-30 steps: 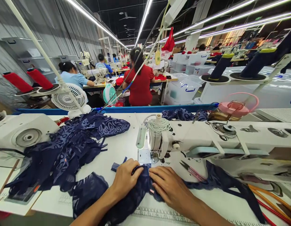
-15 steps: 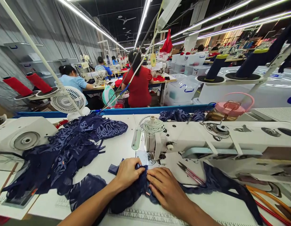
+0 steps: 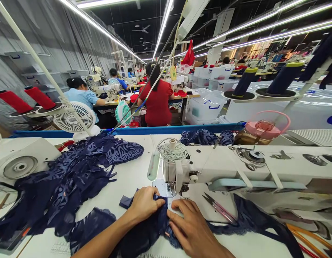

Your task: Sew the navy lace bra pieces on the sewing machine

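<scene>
A navy lace bra (image 3: 140, 234) lies bunched in front of the sewing machine's needle area (image 3: 171, 188). My left hand (image 3: 146, 204) pinches its upper edge between thumb and fingers, just short of the presser foot. On the other side, my right hand (image 3: 190, 222) grips the right edge with bent fingers; its thumb is hidden. One navy strap end (image 3: 125, 201) sticks out left of my left hand. Red-handled thread snips (image 3: 221, 209) lie on the table to the right of my right hand, beside another navy lace part (image 3: 249, 215).
A heap of navy lace pieces (image 3: 82, 175) covers the table's left side. The machine arm (image 3: 209, 161) spans the right, with a coil of pale cord (image 3: 172, 150) on its head. A white fan (image 3: 74, 116) stands at the back left. Co-workers sit beyond the blue edge (image 3: 155, 129).
The view has tipped up slightly, so the table sits lower. My right index finger is more bent and raised. Both hands stay at the bra.
</scene>
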Demonstrator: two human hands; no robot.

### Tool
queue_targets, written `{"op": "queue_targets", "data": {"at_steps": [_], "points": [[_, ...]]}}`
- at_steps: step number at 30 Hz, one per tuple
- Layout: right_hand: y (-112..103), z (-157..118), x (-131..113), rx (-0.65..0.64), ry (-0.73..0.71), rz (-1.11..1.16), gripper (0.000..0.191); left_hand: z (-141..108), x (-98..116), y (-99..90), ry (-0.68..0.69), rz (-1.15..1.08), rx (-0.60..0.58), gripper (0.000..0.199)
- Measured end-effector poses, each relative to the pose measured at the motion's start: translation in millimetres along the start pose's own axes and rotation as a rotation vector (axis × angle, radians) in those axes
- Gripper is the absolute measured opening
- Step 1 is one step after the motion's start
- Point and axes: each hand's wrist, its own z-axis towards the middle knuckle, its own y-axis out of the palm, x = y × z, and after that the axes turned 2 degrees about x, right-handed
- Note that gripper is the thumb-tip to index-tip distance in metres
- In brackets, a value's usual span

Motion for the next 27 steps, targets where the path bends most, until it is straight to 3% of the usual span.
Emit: {"op": "queue_targets", "data": {"at_steps": [7, 10, 11, 14, 16, 20, 27], "points": [[3, 5, 10, -0.011, 0.009, -0.154, 0.046, 5, 0, -1.3, 0.009, 0.049, -0.019, 0.016], [7, 6, 13, -0.051, 0.021, -0.217, 0.055, -8, 3, 4.1, 0.062, 0.093, 0.067, 0.015], [8, 6, 13, -0.055, 0.025, -0.223, 0.057, -16, 3, 8.3, 0.135, 0.124, 0.137, 0.017], [7, 6, 16, -0.057, 0.015, -0.233, 0.061, -39, -2, 24.8, 0.546, 0.247, 0.405, 0.027], [6, 5, 19, -0.064, 0.001, -0.232, 0.065, -50, -7, 33.1, 0.701, 0.293, 0.5, 0.03], [7, 5, 26, -0.061, -0.014, -0.229, 0.066, -53, -12, 33.7, 0.697, 0.338, 0.525, 0.033], [5, 9, 31, 0.032, -0.007, -0.326, 0.061, -38, -12, 27.4, 0.66, 0.311, 0.435, 0.032]]}}
